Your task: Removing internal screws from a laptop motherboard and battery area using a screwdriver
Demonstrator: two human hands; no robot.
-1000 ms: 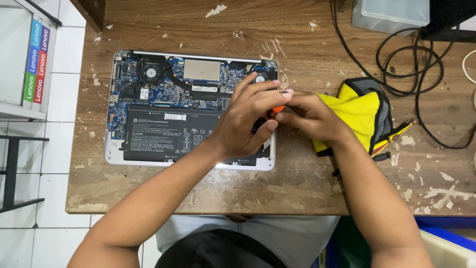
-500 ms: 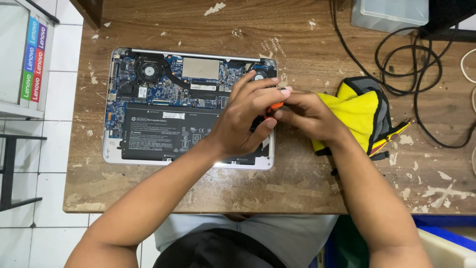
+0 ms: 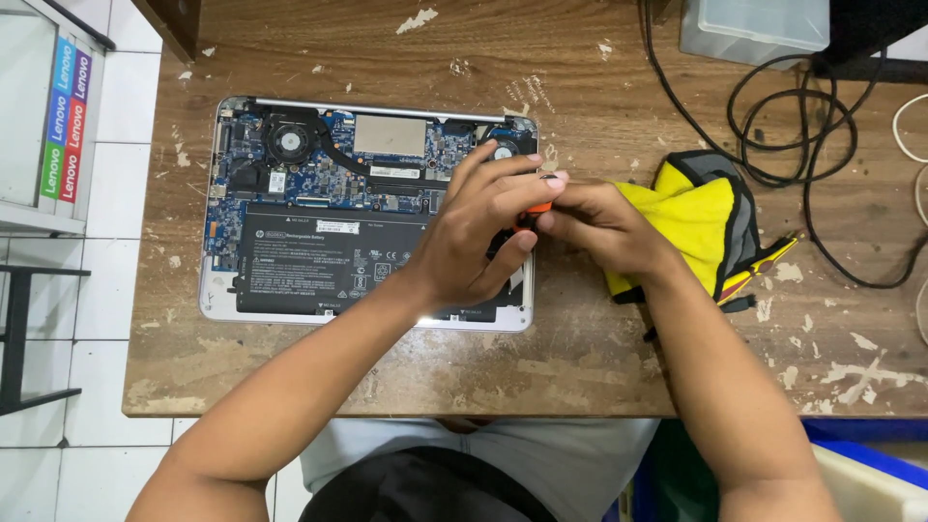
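Both left hand (image 3: 474,237) and right hand (image 3: 594,224) clenched on orange tool (image 3: 537,209) above opened laptop (image 3: 290,203); slipped tip likely gouged board.

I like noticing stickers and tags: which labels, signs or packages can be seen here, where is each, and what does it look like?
White sticker: small rectangle on the top edge of the black battery in the opened laptop.
Pale printed markings: on the battery's face, close to the left hand.
Colour strips: narrow vertical row at far left, blue, red and green.
Clear plastic box: top right of the wooden table, boxy, see-through.
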